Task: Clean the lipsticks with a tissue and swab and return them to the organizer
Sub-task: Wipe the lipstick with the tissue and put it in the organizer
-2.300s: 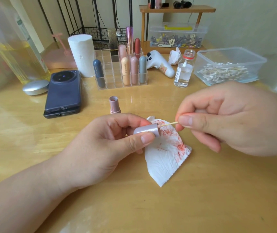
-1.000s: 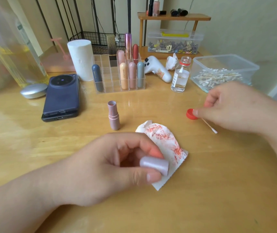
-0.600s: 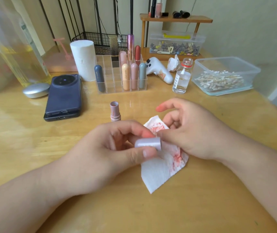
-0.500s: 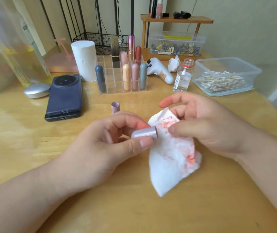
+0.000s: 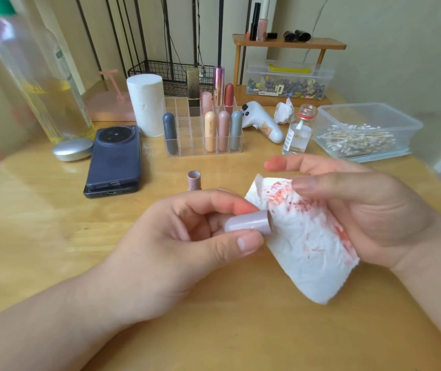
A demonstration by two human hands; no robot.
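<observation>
The left hand (image 5: 176, 245) pinches a lilac lipstick cap (image 5: 248, 223) sideways; the right hand (image 5: 361, 210) grips a red-stained tissue (image 5: 305, 242) against its open end. The capless lipstick (image 5: 194, 180) stands on the counter (image 5: 40, 223). The clear organizer (image 5: 187, 140) holds several lipsticks; a plastic tub (image 5: 406, 124) holds swabs (image 5: 358, 139).

A wooden table (image 5: 40, 236) carries an organizer (image 5: 203, 129). Left of it: a paper roll (image 5: 145, 103), phone (image 5: 115, 159), silver disc (image 5: 72, 149). Right: a vial (image 5: 297, 131), swab box (image 5: 363, 132). In front: a lipstick base (image 5: 194, 180).
</observation>
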